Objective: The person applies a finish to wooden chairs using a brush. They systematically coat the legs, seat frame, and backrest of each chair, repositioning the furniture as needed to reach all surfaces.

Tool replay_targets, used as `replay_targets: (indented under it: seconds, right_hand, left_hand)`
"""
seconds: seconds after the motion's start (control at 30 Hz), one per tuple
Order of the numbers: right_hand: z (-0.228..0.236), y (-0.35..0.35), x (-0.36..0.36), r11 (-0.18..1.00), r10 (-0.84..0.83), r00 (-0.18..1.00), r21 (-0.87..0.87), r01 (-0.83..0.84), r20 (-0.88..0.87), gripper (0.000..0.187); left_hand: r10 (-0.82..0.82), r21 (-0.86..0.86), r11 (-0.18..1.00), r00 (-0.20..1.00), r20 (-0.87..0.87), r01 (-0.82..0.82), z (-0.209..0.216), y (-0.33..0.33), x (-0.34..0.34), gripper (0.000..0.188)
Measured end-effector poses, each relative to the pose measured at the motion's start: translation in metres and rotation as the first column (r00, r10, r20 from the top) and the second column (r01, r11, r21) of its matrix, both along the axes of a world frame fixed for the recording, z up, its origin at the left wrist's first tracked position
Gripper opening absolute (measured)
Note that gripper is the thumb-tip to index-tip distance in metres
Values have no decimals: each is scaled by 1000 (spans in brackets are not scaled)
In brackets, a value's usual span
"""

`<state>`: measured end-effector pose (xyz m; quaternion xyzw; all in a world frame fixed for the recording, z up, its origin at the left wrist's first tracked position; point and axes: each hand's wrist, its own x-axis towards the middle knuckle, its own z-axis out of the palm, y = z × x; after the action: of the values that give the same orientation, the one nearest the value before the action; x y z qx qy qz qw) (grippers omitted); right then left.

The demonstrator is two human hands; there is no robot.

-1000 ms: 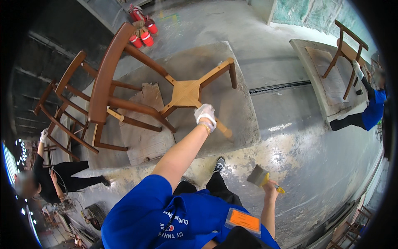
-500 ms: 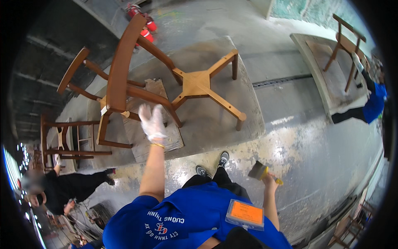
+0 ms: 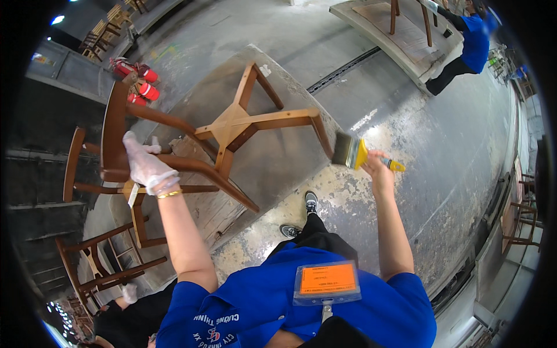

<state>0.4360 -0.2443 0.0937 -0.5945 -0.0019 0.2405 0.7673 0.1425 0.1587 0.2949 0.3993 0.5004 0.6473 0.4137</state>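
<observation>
Head view. Chair frame [image 3: 229,124], seatless with X-brace, stands on near concrete slab [image 3: 278,165]. One leg foot sits close to slab's right-hand corner; brush bristles line up with it, can't tell if touching. Gloved left hand [image 3: 149,164] lies over where chair's backrest meets the arm, thumb apart from fingers; can't tell if it's clamped. Bare right hand [image 3: 378,169] grips a wide yellow-handled paintbrush [image 3: 351,152], fingers wrapped round the handle. Shoes [image 3: 311,203] on floor just off slab's lower edge. Concrete floor [image 3: 400,133] separates near slab from far slab [image 3: 371,26]; drain channel [image 3: 342,69] runs between. Second chair [image 3: 74,165] crowds the left side.

Containers: red buckets [image 3: 149,93] near red fire extinguisher [image 3: 120,67], contents not readable. Small dark cup [image 3: 447,33] on far slab, same. Clear badge holder [image 3: 328,284] holds orange card, dark print. Blue shirt [image 3: 255,284]: white lettering, upside down here. White tag [image 3: 133,195] hangs by second chair.
</observation>
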Motion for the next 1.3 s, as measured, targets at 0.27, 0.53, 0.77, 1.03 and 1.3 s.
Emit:
replay_targets:
  seconds: [0.27, 0.53, 0.77, 1.03, 1.3]
  right_hand:
    - [-34, 119, 23, 807, 62, 987, 589, 37, -148, 11]
    - [-141, 96, 9, 873, -440, 894, -273, 405, -82, 4]
    - [-37, 206, 7, 813, -18, 1000, 582, 5, 17, 7]
    - [-123, 128, 23, 848, -501, 865, -217, 483, -32, 6]
    - [-12, 257, 35, 840, -64, 996, 542, 21, 60, 10]
  left_hand:
    - [-78, 141, 988, 992, 98, 63, -8, 63, 6, 34]
    - [-182, 211, 961, 983, 7, 177, -36, 124, 3, 30]
    - [-213, 194, 957, 976, -45, 217, -53, 161, 12, 31]
    - [-219, 183, 958, 975, -36, 221, -57, 184, 15, 21]
    - [-163, 147, 971, 970, -179, 190, -63, 199, 13, 21]
